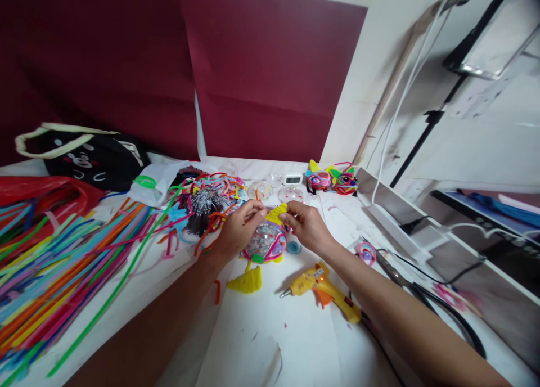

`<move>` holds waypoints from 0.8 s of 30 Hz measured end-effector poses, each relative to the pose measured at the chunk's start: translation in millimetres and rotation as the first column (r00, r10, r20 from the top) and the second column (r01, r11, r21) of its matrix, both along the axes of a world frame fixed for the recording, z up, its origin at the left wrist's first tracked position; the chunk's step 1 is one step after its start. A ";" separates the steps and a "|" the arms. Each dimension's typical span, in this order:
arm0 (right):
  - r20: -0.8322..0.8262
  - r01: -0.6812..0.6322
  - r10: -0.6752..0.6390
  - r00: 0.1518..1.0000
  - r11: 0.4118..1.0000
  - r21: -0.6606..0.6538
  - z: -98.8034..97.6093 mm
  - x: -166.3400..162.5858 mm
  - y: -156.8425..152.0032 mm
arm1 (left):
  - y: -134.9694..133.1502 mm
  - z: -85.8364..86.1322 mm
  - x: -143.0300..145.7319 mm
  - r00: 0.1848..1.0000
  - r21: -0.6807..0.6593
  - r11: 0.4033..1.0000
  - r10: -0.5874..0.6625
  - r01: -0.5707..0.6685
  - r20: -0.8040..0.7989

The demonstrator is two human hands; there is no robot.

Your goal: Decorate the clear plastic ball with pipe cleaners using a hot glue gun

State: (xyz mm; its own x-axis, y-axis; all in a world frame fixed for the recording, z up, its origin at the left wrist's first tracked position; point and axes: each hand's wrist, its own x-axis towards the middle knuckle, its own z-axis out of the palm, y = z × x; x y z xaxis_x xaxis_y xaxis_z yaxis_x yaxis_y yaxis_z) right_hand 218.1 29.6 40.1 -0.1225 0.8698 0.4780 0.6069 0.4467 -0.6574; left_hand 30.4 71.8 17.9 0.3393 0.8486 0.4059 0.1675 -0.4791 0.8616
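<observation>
My left hand [237,229] and my right hand [307,225] both pinch a small craft figure [266,239] on the white table: a clear glittery ball ringed with pink and yellow pipe cleaners. My left fingers close on its upper left side. With my right fingers I grip a yellow pipe-cleaner piece [276,211] at its top. A yellow fan-shaped pipe-cleaner piece [245,281] lies just below the figure. A yellow hot glue gun [324,289] rests under my right wrist.
A big spread of coloured pipe cleaners [63,263] covers the left of the table, with a tangled heap [206,198] behind my hands. A black tote bag [84,157], clear balls [259,190], two finished figures [333,180] and cables [422,288] lie around.
</observation>
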 end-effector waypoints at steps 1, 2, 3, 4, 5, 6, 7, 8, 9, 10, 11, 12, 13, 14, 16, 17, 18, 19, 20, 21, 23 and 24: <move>0.001 0.000 0.000 1.000 1.000 0.003 -0.3 -0.1 -0.1 | 1.1 -1.4 -0.2 1.000 0.008 1.000 0.001 -0.001 -0.004; 0.001 -0.001 0.001 1.000 1.000 0.004 -0.5 -0.1 -0.2 | 2.2 -2.7 -0.3 1.000 0.017 1.000 0.003 -0.003 -0.009; 0.000 -0.001 0.001 1.000 1.000 0.005 -0.8 -0.1 -0.1 | 3.2 -4.0 -0.4 1.000 0.024 1.000 0.006 -0.006 -0.014; -0.001 0.000 0.000 1.000 1.000 0.006 -1.0 -0.1 0.0 | 4.1 -5.0 -0.5 1.000 0.031 0.999 0.010 -0.009 -0.019; -0.002 0.001 -0.001 1.000 1.000 0.005 -1.2 -0.1 0.3 | 4.9 -5.9 -0.6 1.000 0.038 0.999 0.014 -0.013 -0.025; -0.003 0.001 -0.001 1.000 1.000 0.002 -1.5 -0.1 0.6 | 5.4 -6.5 -0.7 0.999 0.044 0.999 0.017 -0.016 -0.030; -0.004 0.000 0.000 1.000 1.000 -0.002 -1.8 -0.1 1.1 | 5.8 -7.0 -0.8 0.999 0.049 0.999 0.020 -0.018 -0.036; -0.005 -0.002 0.002 1.000 1.000 -0.007 -2.1 -0.2 1.6 | 6.1 -7.2 -0.9 0.999 0.054 0.998 0.022 -0.020 -0.041; -0.005 -0.004 0.004 1.000 1.000 -0.013 -2.4 -0.2 2.1 | 6.2 -7.2 -1.0 0.999 0.059 0.998 0.025 -0.022 -0.045; -0.006 -0.006 0.006 1.000 1.000 -0.018 -2.8 -0.3 2.6 | 6.1 -7.1 -1.0 0.998 0.064 0.998 0.028 -0.025 -0.049; -0.006 -0.006 0.006 1.000 1.000 -0.022 -3.1 -0.3 3.1 | 6.0 -6.9 -1.1 0.998 0.069 0.997 0.033 -0.029 -0.051; -0.007 -0.005 0.005 1.000 1.000 -0.025 -3.3 -0.3 3.6 | 5.8 -6.7 -1.0 0.998 0.073 0.997 0.039 -0.035 -0.052; -0.008 -0.003 0.003 1.000 1.000 -0.026 -3.5 -0.4 3.9 | 5.6 -6.6 -1.0 0.998 0.077 0.996 0.045 -0.041 -0.053; -0.008 0.000 0.000 1.000 1.000 -0.027 -3.5 -0.4 4.1 | 5.3 -6.4 -0.8 0.997 0.081 0.996 0.052 -0.047 -0.054; -0.007 0.004 -0.004 1.000 1.000 -0.028 -3.4 -0.7 4.4 | 4.8 -6.0 -0.5 0.996 0.088 0.994 0.063 -0.058 -0.056; -0.006 0.005 -0.005 1.000 1.000 -0.030 -3.3 -0.9 4.4 | 4.5 -5.9 -0.3 0.996 0.090 0.994 0.066 -0.061 -0.057; -0.005 0.007 -0.007 1.000 0.999 -0.031 -3.2 -1.1 4.3 | 4.2 -5.7 0.0 0.996 0.092 0.994 0.069 -0.063 -0.058; -0.004 0.008 -0.008 1.000 0.999 -0.033 -3.1 -1.3 4.3 | 3.9 -5.5 0.2 0.996 0.094 0.993 0.070 -0.065 -0.057; -0.003 0.010 -0.010 1.000 0.999 -0.035 -3.0 -1.5 4.2 | 3.7 -5.3 0.5 0.996 0.096 0.993 0.071 -0.065 -0.057; -0.002 0.011 -0.011 1.000 0.999 -0.038 -3.0 -1.7 4.1 | 3.5 -5.0 0.7 0.996 0.098 0.993 0.072 -0.066 -0.057; 0.002 0.014 -0.014 1.000 0.999 -0.042 -2.8 -1.9 3.9 | 3.1 -4.6 1.1 0.995 0.103 0.992 0.075 -0.069 -0.062; 0.004 0.016 -0.016 1.000 0.999 -0.044 -2.6 -2.0 3.8 | 2.8 -4.4 1.2 0.995 0.106 0.992 0.077 -0.070 -0.067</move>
State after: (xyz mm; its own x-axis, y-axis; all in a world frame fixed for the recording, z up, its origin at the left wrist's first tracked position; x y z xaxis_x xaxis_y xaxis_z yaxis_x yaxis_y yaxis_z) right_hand 216.1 33.4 37.4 -0.1100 0.8918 0.4389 0.6159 0.4077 -0.6741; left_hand 31.6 74.6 13.5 0.3087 0.8270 0.4698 0.2647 -0.5491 0.7927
